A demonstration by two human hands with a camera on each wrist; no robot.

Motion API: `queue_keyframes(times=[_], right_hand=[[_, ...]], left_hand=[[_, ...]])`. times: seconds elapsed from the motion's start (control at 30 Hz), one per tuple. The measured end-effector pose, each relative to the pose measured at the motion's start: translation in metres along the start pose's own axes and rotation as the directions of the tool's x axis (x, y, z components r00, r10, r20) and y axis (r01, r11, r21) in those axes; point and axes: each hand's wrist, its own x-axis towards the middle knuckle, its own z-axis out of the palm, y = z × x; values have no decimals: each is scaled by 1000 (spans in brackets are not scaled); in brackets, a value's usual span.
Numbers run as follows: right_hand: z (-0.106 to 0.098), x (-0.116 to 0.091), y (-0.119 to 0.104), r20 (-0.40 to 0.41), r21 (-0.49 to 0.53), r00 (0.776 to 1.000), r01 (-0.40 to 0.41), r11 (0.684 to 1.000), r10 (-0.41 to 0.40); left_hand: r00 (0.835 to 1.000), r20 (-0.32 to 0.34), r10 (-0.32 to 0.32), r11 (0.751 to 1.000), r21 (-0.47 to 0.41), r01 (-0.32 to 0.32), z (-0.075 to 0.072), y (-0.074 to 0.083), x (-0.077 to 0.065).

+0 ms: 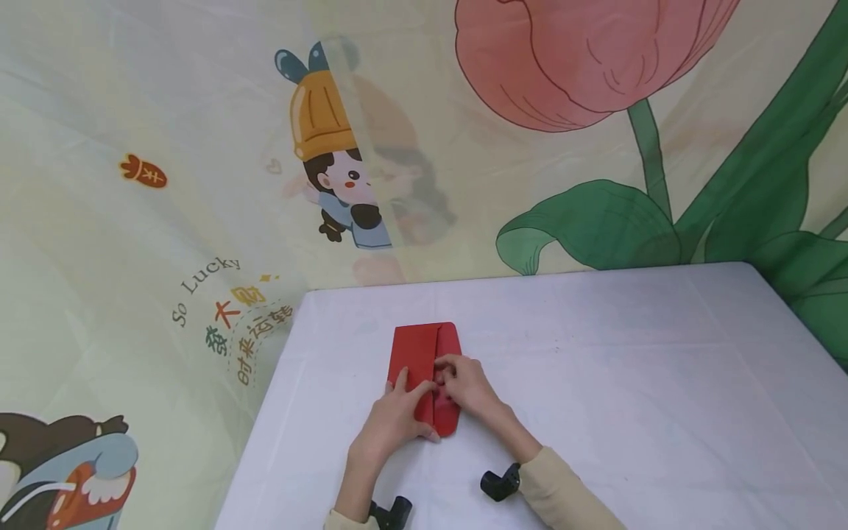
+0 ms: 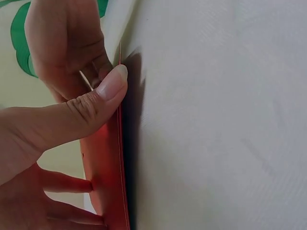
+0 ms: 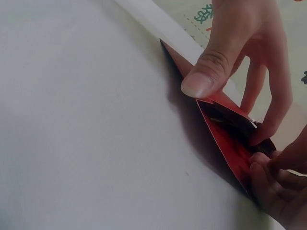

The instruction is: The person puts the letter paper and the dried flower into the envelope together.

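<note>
A red envelope (image 1: 414, 346) lies on the white table, its rounded flap (image 1: 450, 338) folded out to the right. My left hand (image 1: 394, 416) rests across the envelope with fingers spread, the thumb at its near edge. In the right wrist view the left thumb (image 3: 200, 84) presses beside the envelope's mouth (image 3: 225, 127), which gapes and shows a dark inside with a small gold mark. At the flap side, my right hand (image 1: 467, 386) pinches the envelope's edge with curled fingers (image 3: 261, 165). Its fingertips are partly hidden at the mouth.
The white-covered table (image 1: 629, 383) stretches away to the right of the hands. Behind it hangs a printed cloth (image 1: 218, 132) with a cartoon figure, a pink flower and green leaves. Black wrist cameras (image 1: 500, 482) sit at both wrists, close over the table.
</note>
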Motion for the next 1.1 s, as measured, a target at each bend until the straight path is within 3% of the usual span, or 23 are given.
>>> queue_keyframes(times=[0.1,0.2,0.33,0.53,0.77,0.97,1.1], right_hand=[[-2,-1,2,-71,-88,994,80,993,-86],[-2,-2,5,-95,-247,974,178,953,-206],[-2,-3,7,-15,-378,953,276,884,-303],[3,-1,10,85,-438,947,315,842,-310],[4,0,14,94,-439,942,329,836,-321],[-3,-3,12,64,-379,933,352,856,-355],[-14,-9,10,-2,-340,934,334,879,-356]], left_hand=[[1000,-7,-4,999,37,4,2,1,0],[1000,-16,-6,998,59,7,5,0,0],[1000,-23,0,997,74,2,6,-3,0],[999,-44,12,995,99,-8,8,-10,3],[993,-113,22,992,123,-8,13,-11,11],[952,-287,109,978,205,-50,12,-2,23],[931,-342,128,977,205,-59,7,9,30]])
